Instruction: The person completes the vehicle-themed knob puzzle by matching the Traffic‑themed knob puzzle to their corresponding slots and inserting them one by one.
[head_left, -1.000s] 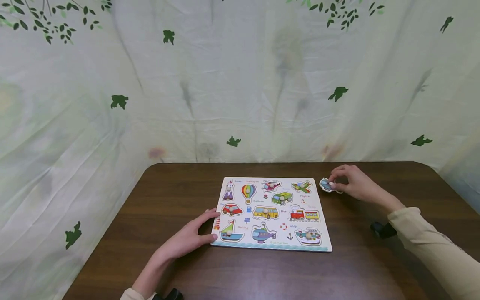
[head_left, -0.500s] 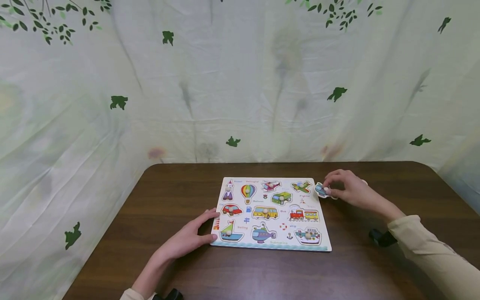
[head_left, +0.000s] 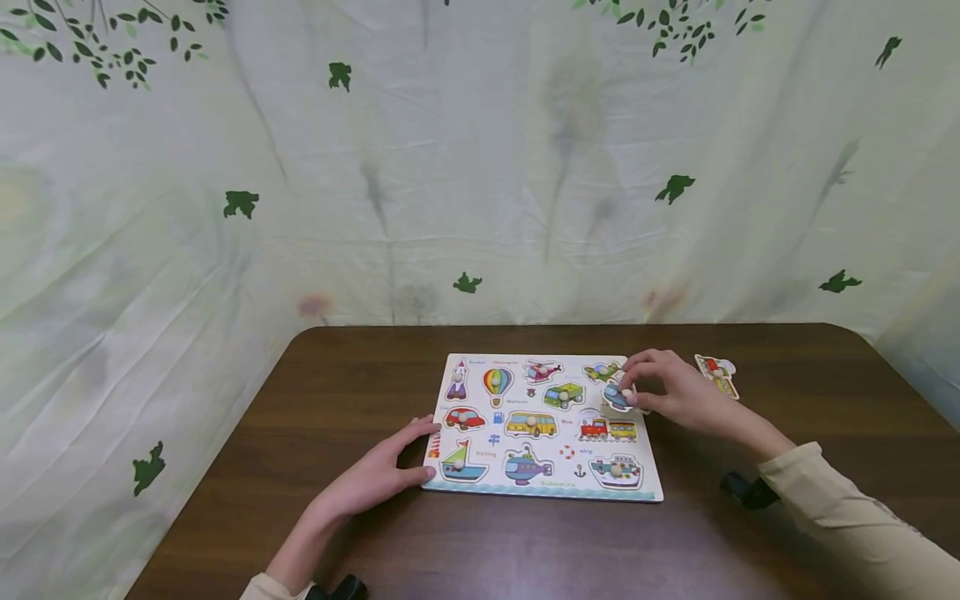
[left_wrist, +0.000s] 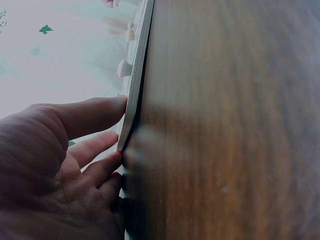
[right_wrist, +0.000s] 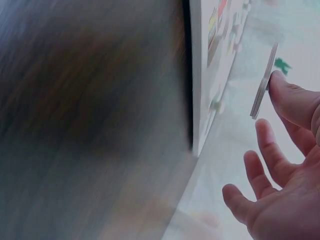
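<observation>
A white peg puzzle board [head_left: 651,483] with vehicle pictures lies on the table. My left hand [head_left: 371,479] rests at its left edge with fingers fairly straight; the left wrist view has the thumb [left_wrist: 95,112] touching the near corner. My right hand [head_left: 678,396] pinches the knob of a blue puzzle piece [head_left: 615,397] over the board's upper right part. That piece is clear of the board in the right wrist view, its thin wooden edge [right_wrist: 264,82] showing. On the table behind this hand lies a train puzzle piece [head_left: 722,375].
Several knobbed pieces, such as the yellow bus [head_left: 531,425] and red car [head_left: 464,419], sit in the board. The submarine picture [head_left: 527,468] and train picture [head_left: 607,429] show no knobs. A patterned curtain [head_left: 480,167] hangs behind the brown table [head_left: 360,383].
My right hand has moved left with the blue puzzle piece, from the table beside the board to over its right side. The train piece has come into view. The left hand stays put.
</observation>
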